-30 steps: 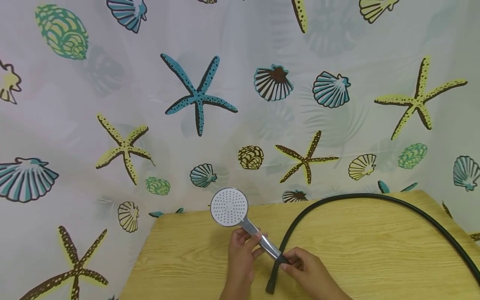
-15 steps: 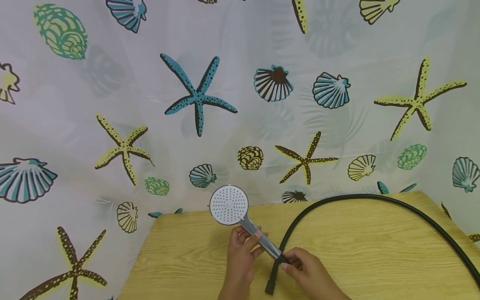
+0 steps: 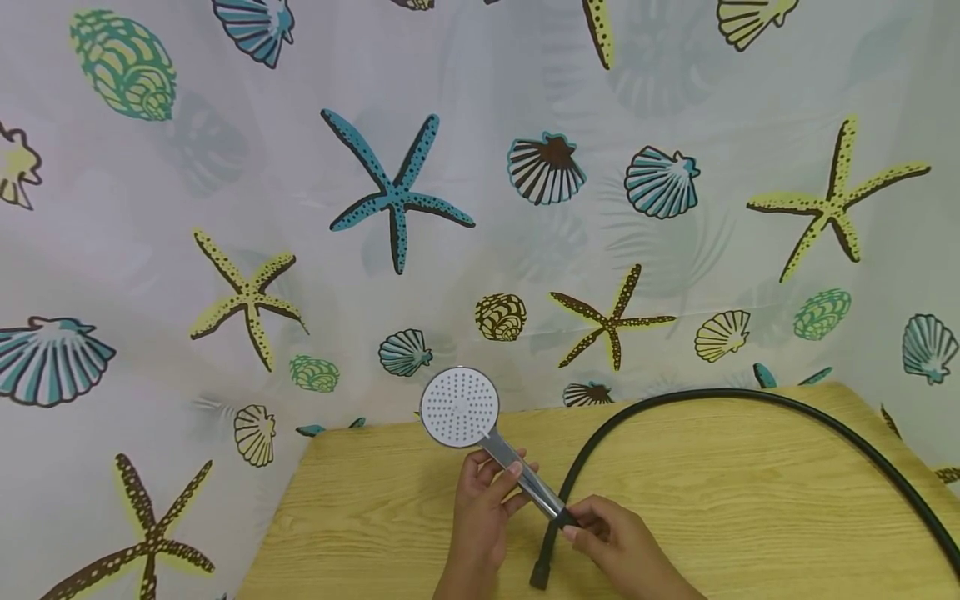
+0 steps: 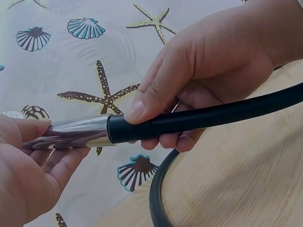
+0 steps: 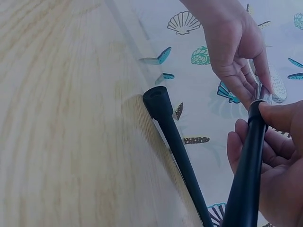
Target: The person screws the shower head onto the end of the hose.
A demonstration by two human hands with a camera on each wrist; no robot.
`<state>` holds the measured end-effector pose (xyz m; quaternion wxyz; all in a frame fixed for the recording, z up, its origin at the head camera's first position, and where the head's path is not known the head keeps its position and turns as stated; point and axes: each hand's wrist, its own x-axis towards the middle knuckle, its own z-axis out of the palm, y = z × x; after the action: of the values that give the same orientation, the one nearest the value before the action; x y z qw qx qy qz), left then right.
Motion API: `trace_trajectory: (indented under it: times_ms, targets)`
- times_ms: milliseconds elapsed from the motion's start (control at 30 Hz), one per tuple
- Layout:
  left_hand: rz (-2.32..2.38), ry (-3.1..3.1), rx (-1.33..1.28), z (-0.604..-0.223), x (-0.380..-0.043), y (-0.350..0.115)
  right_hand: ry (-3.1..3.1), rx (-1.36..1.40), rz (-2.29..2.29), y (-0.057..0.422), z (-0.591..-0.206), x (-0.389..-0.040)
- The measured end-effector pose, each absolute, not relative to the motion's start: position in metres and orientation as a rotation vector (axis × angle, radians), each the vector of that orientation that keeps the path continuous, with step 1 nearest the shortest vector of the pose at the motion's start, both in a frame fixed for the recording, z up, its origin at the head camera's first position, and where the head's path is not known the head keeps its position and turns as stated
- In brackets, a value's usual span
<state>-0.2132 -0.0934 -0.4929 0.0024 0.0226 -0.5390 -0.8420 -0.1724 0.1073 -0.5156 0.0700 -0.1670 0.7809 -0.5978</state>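
A shower head [image 3: 459, 407] with a white, dotted round face tilts up to the left above the table. My left hand [image 3: 480, 517] holds its chrome handle [image 4: 80, 131], thumb on top and fingers beneath. At the handle's lower end sits the black end piece of a hose [image 4: 132, 128], right at the chrome rim. My right hand [image 3: 615, 537] pinches that end piece between thumb and fingers. From there the hose runs back past the right wrist. Its other end, a black connector [image 5: 158, 101] with a round opening, lies apart from both hands, near the table's front in the head view.
The hose makes a wide black arc [image 3: 720, 392] across the wooden table [image 3: 360, 500] and off to the right. Behind the table and at its sides hangs a white curtain [image 3: 480, 225] printed with shells and starfish.
The face of the shower head has risen slightly. Both hands keep their grip on the handle and the hose end, almost in place, and the rest of the hose lies as before.
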Motion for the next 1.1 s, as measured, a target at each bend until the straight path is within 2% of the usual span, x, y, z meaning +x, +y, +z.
trace_trajectory:
  times_ms: [700, 1100]
  targets:
    - [-2.752, -1.630, -0.143, -0.4921, -0.2162, -0.0993, 2.051, -0.487, -1.965, 0.1119, -0.5185, -0.1747]
    - [-2.704, -1.669, -0.148, -0.4915, -0.2149, -0.0996, 2.017, -0.456, -1.952, 0.1095, -0.5135, -0.1724]
